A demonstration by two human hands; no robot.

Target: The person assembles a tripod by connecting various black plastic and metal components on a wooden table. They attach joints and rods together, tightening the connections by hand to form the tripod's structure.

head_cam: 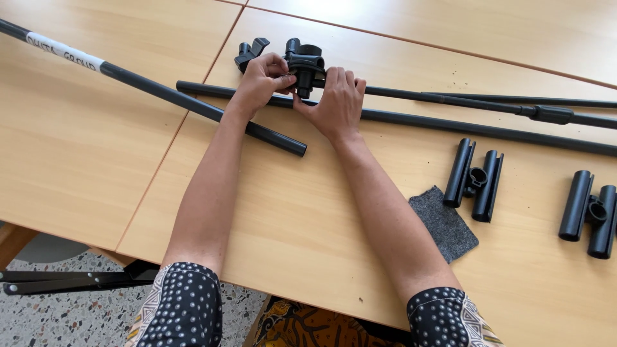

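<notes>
Both my hands meet at a black plastic clamp head [306,64] at the far middle of the wooden table [83,148]. My left hand [260,78] pinches its left side, fingers curled around it. My right hand [337,101] grips its right side, where a thin black rod [450,97] runs off to the right. A second black clamp piece [249,53] lies just behind my left hand. A long black tube [450,124] passes under both hands.
A thick black pole with a white tape label [160,95] lies diagonally at left. Two black double-tube clips [475,178] [588,212] and a grey felt patch [443,222] lie at right. Below the table edge there is a black metal bar [71,281] on speckled floor.
</notes>
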